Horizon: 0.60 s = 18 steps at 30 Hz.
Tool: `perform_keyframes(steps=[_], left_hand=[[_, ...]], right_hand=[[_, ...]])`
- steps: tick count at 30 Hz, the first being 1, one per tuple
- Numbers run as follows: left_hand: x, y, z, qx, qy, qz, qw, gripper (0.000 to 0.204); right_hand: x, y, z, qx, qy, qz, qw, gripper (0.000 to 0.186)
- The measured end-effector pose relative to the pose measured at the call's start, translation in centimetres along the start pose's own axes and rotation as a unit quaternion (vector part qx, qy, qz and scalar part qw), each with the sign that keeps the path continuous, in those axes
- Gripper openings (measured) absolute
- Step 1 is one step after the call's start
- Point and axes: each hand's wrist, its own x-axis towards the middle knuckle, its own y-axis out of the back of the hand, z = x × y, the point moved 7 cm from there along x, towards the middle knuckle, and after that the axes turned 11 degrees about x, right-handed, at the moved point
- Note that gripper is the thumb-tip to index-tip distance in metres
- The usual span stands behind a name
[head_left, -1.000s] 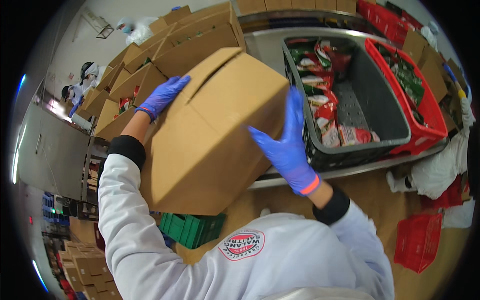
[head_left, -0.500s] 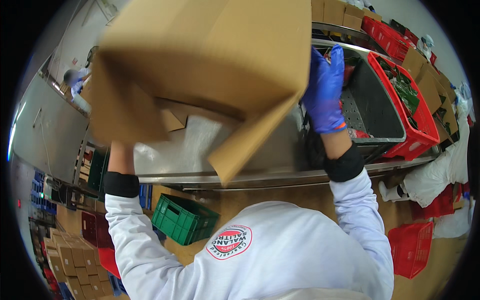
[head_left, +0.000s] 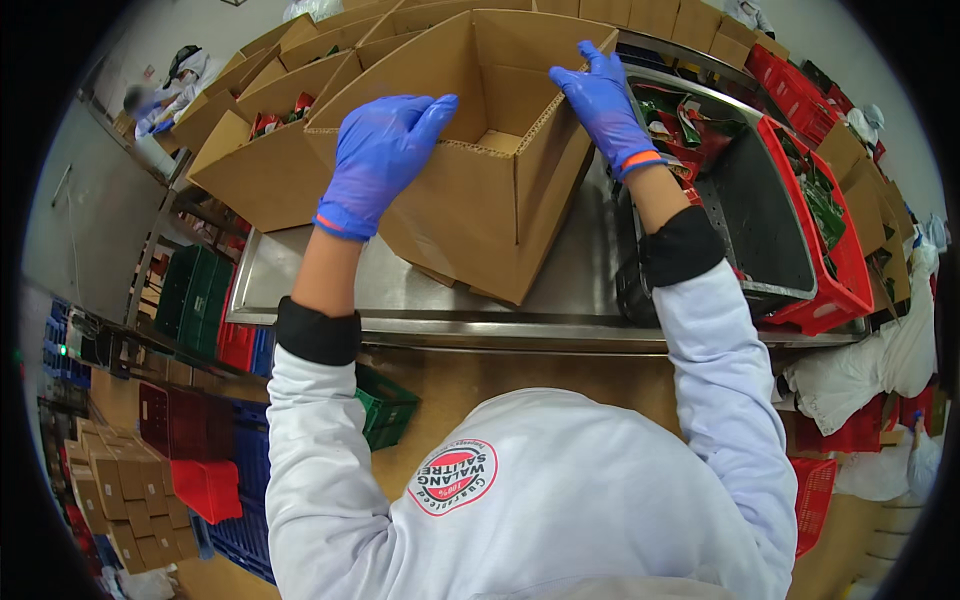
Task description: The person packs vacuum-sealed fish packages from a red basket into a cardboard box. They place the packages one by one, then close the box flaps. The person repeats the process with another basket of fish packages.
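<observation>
A brown cardboard box (head_left: 460, 210) stands with its top open upward over the steel table (head_left: 380, 285), and its inside floor shows bare. My left hand (head_left: 378, 160), in a blue glove, is closed over the box's near left rim with the thumb toward the opening. On the right rim, near a corner, my blue-gloved right hand (head_left: 605, 105) grips the cardboard edge between thumb and fingers. Part of my left fingers is hidden behind the hand.
Beside my right arm, a dark tub (head_left: 760, 220) holds red and green packs, next to a red crate (head_left: 840, 270) with green packs. Other open cartons (head_left: 270, 170) line the far left. A green crate (head_left: 385, 405) sits on the floor below the table.
The box has come down from its raised position, turning from mouth toward me to mouth up. Both hands have shifted onto its top rim.
</observation>
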Motion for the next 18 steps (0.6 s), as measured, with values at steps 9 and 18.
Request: perform_keyframes(steps=[9,18], left_hand=[[-7.9,-1.9,4.0,0.006,-0.025,0.028,0.999,0.028],[-10.9,-6.3,0.9,0.045,-0.013,-0.151,0.987,0.034]], right_hand=[[0.5,-4.5,6.7,0.008,-0.229,-0.148,0.962,0.061],[-0.3,-9.7,3.2,0.204,-0.237,-0.289,0.905,0.050]])
